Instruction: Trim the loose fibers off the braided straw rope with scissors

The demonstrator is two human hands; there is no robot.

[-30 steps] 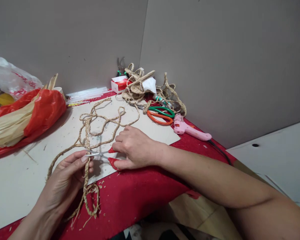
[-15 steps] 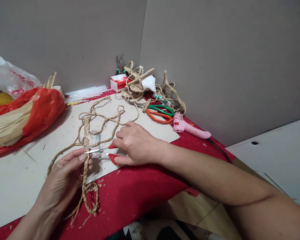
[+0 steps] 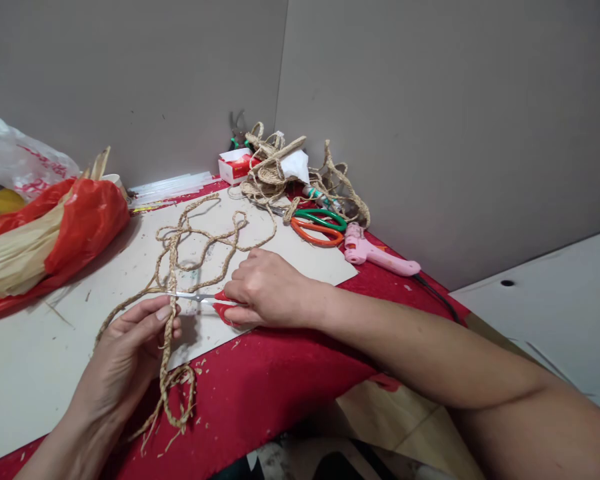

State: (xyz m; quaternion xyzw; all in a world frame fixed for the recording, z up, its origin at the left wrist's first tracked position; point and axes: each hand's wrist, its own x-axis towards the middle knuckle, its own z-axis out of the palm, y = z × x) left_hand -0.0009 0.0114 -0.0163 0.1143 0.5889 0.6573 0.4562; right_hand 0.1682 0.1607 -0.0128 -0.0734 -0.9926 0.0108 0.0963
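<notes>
Between the thumb and fingers of my left hand (image 3: 137,340) is a braided straw cord (image 3: 167,357), part of it looping down over the red cloth. My right hand (image 3: 267,290) grips the red handles of small scissors (image 3: 196,297). Their blades lie across the cord just above my left thumb. More of the cord spreads in loose loops over the white board (image 3: 35,380) beyond my hands.
A red bag (image 3: 93,217) of pale straw lies at left. At the back are a red-and-white box (image 3: 234,167), pliers, clear sticks and a braid pile (image 3: 270,173). Green and orange scissor handles (image 3: 317,233) lie near a pink glue gun (image 3: 380,257).
The scissor handles have come closer together in my right hand, and the blades sit slightly higher against the cord. My left hand still pinches the cord in nearly the same place.
</notes>
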